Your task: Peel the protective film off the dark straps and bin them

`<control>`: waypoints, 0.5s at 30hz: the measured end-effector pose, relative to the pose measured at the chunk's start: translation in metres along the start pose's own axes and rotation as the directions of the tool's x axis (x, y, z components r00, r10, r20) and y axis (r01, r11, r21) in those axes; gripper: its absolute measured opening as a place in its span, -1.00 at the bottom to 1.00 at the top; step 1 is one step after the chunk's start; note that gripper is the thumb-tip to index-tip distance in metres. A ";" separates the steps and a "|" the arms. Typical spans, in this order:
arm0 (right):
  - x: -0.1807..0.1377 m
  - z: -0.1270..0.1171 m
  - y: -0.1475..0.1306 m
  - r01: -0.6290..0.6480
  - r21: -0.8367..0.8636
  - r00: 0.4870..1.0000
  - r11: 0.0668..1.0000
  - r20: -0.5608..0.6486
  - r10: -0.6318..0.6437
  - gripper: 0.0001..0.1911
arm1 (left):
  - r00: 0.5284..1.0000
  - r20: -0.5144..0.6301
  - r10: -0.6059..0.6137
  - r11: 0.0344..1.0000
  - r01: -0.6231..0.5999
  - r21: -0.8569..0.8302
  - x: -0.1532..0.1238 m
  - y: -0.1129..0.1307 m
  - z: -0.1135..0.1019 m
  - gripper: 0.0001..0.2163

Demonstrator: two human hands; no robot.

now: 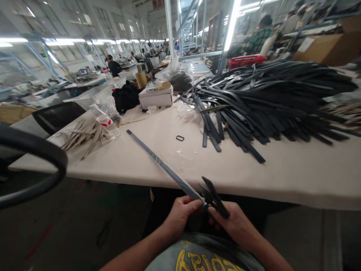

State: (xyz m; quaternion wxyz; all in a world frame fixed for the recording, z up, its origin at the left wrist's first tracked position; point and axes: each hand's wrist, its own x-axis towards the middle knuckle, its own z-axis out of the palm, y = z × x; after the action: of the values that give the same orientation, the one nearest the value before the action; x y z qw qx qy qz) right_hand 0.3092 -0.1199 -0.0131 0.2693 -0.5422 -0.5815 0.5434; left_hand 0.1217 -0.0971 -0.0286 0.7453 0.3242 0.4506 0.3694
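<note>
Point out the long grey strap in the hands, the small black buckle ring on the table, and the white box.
long grey strap (pixel 158 161): head view, mid-length.
small black buckle ring (pixel 179 138): head view, its frame.
white box (pixel 155 99): head view, front wall.

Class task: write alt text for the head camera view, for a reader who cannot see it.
Below the edge of a cream work table, a person's left hand and right hand together hold a long grey strap and a small bundle of black strips. A large heap of black straps covers the table's right side; a small black rectangular ring lies mid-table.
</note>
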 end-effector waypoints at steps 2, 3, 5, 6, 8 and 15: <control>0.003 -0.004 0.003 -0.003 0.061 0.996 0.998 -0.092 0.008 -0.52 | 0.999 -0.011 -0.049 0.996 0.048 -0.071 -0.003 0.005 -0.002 -0.71; 0.003 -0.007 0.006 0.005 0.084 0.988 0.996 -0.157 0.008 -0.52 | 0.996 -0.015 -0.091 0.989 0.088 -0.120 -0.005 0.007 -0.004 -0.71; 0.002 -0.013 0.012 0.078 0.108 0.959 0.991 -0.280 -0.044 -0.56 | 0.985 -0.013 -0.175 0.964 0.168 -0.205 -0.007 0.013 -0.007 -0.71; 0.001 -0.015 0.014 0.139 0.101 0.949 0.985 -0.299 -0.103 -0.61 | 0.978 -0.006 -0.209 0.951 0.202 -0.233 -0.009 0.016 -0.008 -0.72; 0.001 -0.015 0.012 0.296 0.057 0.934 0.954 -0.227 -0.276 -0.73 | 0.968 0.012 -0.253 0.932 0.246 -0.267 -0.010 0.021 -0.008 -0.74; 0.012 0.026 -0.011 0.661 -0.025 0.746 0.750 -0.082 -0.660 -0.80 | 0.966 0.129 -0.223 0.962 0.239 -0.132 0.001 0.003 -0.026 -0.65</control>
State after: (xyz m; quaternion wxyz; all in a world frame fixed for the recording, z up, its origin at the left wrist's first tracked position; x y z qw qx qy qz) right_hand 0.2790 -0.1161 -0.0133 0.4701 -0.3235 -0.7221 0.3911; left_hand 0.0974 -0.0907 -0.0363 0.8294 0.2342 0.4141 0.2929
